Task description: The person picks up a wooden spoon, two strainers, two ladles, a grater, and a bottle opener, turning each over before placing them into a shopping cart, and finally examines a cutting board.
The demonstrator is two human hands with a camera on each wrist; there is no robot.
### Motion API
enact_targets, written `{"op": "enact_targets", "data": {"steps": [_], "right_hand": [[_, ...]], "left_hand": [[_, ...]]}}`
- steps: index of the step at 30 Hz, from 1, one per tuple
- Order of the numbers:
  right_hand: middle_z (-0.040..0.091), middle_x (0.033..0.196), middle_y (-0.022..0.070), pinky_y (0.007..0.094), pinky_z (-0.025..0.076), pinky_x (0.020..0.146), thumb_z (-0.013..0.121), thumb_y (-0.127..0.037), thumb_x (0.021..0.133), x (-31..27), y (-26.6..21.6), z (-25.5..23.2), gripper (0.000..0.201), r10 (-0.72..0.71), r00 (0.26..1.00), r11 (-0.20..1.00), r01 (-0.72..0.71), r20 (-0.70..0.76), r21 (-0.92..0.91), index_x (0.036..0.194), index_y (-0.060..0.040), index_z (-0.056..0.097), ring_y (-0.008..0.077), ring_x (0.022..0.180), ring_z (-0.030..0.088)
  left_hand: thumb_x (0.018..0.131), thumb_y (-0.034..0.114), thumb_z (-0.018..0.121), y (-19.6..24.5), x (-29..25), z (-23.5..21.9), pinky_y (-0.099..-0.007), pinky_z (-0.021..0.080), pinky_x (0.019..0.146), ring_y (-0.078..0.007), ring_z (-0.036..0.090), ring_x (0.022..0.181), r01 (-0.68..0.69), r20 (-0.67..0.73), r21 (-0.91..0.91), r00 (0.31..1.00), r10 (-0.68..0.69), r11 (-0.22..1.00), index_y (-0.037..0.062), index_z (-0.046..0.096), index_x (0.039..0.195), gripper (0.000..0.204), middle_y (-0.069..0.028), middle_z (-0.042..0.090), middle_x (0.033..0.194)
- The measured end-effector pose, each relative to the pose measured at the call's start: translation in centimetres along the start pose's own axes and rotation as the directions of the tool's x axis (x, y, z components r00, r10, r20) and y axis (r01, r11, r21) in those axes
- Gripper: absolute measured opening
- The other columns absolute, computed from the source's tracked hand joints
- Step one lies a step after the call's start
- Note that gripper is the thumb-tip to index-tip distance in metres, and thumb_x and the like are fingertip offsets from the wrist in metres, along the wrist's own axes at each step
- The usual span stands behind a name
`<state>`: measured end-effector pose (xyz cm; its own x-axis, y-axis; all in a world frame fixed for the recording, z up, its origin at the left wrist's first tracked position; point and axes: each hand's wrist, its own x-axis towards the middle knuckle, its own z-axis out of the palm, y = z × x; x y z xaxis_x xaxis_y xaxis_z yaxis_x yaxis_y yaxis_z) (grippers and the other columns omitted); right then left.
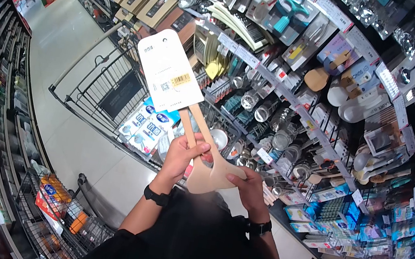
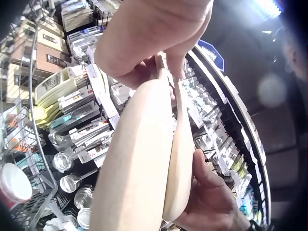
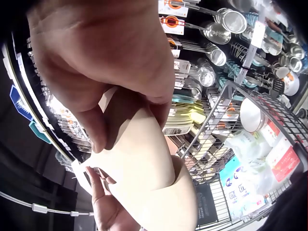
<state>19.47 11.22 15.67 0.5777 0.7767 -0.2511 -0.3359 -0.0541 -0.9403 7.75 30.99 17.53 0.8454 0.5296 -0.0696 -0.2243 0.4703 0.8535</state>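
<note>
In front of the body, both hands hold a pair of pale wooden spatulas (image 1: pixel 218 170) whose handles run up into a white cardboard sleeve (image 1: pixel 165 68) with a barcode sticker. My left hand (image 1: pixel 181 153) pinches the handles just above the heads, thumb on top. The head of one spatula is gripped at its edge by my right hand (image 1: pixel 252 190), thumb on the upper face. In the left wrist view the two spatula heads (image 2: pixel 139 154) lie side by side with a thin gap. From the right wrist view, one head (image 3: pixel 139 149) overlaps the other.
A black wire shopping cart (image 1: pixel 120 95) stands ahead, with blue-and-white packages (image 1: pixel 149 127) and a white bowl (image 3: pixel 251 115) inside. Shelves of hanging kitchen tools (image 1: pixel 279 124) line the right. Another wire basket (image 1: pixel 34 210) with packaged goods sits lower left, beside the tiled aisle floor (image 1: pixel 55 29).
</note>
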Motion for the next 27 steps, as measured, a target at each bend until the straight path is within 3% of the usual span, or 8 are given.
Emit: {"op": "enact_targets", "data": {"steps": [3, 7, 11, 13, 16, 19, 27], "right_hand": [[0.067, 0.092, 0.0020, 0.0251, 0.047, 0.078, 0.072, -0.007, 0.086, -0.1, -0.2, 0.3, 0.020, -0.032, 0.999, 0.999, 0.032, -0.014, 0.019, 0.103, 0.0014, 0.067, 0.0090, 0.084, 0.060], [0.067, 0.094, 0.0033, 0.0250, 0.048, 0.078, 0.071, -0.008, 0.087, 0.2, 0.3, -0.4, 0.018, -0.049, 0.997, 0.995, 0.053, -0.054, 0.083, 0.102, 0.0005, 0.066, 0.0100, 0.085, 0.061], [0.068, 0.098, 0.0056, 0.0269, 0.049, 0.081, 0.068, -0.006, 0.089, 0.2, -0.1, -0.7, 0.018, -0.062, 0.996, 0.976, 0.074, -0.062, 0.207, 0.105, 0.0006, 0.063, 0.0121, 0.088, 0.064], [0.068, 0.101, 0.0079, 0.0300, 0.051, 0.086, 0.066, -0.004, 0.090, 0.2, -0.2, -0.8, 0.018, -0.053, 0.995, 0.961, 0.073, -0.082, 0.267, 0.107, 0.0023, 0.062, 0.0143, 0.092, 0.065], [0.066, 0.105, 0.0091, 0.0344, 0.052, 0.087, 0.066, -0.006, 0.090, 0.3, 0.2, -1.4, 0.023, -0.042, 0.998, 0.970, 0.053, -0.053, 0.237, 0.111, 0.0006, 0.059, 0.0179, 0.094, 0.065], [0.068, 0.104, 0.0104, 0.0315, 0.050, 0.089, 0.065, -0.002, 0.089, 0.0, -0.4, -0.8, 0.021, -0.025, 0.998, 0.959, 0.040, -0.057, 0.280, 0.109, 0.0034, 0.062, 0.0169, 0.094, 0.066], [0.067, 0.102, 0.0091, 0.0337, 0.052, 0.086, 0.067, -0.005, 0.088, 0.3, 0.0, -0.7, 0.021, -0.068, 0.998, 0.969, 0.070, -0.018, 0.237, 0.107, 0.0004, 0.061, 0.0176, 0.092, 0.066]], "left_hand": [[0.102, 0.019, 0.052, -0.4, 0.3, -0.3, -0.0275, 0.054, 0.079, -0.0147, 0.067, 0.086, 0.028, 0.005, -0.064, 1.000, -0.028, 0.998, -0.0052, 0.056, 0.119, 0.031, -0.0114, 0.069, 0.102], [0.104, 0.026, 0.047, 0.1, 0.3, -0.2, -0.0337, 0.057, 0.081, -0.0228, 0.069, 0.094, 0.074, 0.011, -0.134, 0.997, -0.074, 0.988, -0.0047, 0.051, 0.122, 0.036, -0.0182, 0.067, 0.104], [0.104, 0.026, 0.046, -0.2, 0.5, -0.4, -0.0332, 0.057, 0.081, -0.0213, 0.069, 0.092, 0.044, -0.003, -0.165, 0.999, -0.045, 0.985, -0.0035, 0.053, 0.120, 0.034, -0.0165, 0.068, 0.101], [0.104, 0.026, 0.047, -0.2, 0.6, -0.3, -0.0252, 0.049, 0.073, -0.0173, 0.068, 0.088, 0.050, -0.010, -0.169, 0.999, -0.052, 0.984, -0.0002, 0.054, 0.120, 0.032, -0.0134, 0.069, 0.099], [0.104, 0.026, 0.046, -0.1, 0.7, -0.3, -0.0248, 0.048, 0.074, -0.0156, 0.066, 0.089, 0.027, 0.008, -0.133, 1.000, -0.026, 0.991, -0.0004, 0.055, 0.119, 0.032, -0.0128, 0.069, 0.099], [0.104, 0.026, 0.045, 0.0, 0.7, -0.3, -0.0248, 0.048, 0.075, -0.0139, 0.065, 0.089, 0.035, 0.006, -0.120, 0.999, -0.034, 0.992, -0.0008, 0.055, 0.120, 0.033, -0.0124, 0.069, 0.099], [0.104, 0.026, 0.045, 0.1, 0.8, -0.5, -0.0230, 0.048, 0.075, -0.0116, 0.064, 0.088, 0.045, 0.013, -0.150, 0.999, -0.044, 0.988, -0.0017, 0.054, 0.122, 0.034, -0.0123, 0.069, 0.100]]}}
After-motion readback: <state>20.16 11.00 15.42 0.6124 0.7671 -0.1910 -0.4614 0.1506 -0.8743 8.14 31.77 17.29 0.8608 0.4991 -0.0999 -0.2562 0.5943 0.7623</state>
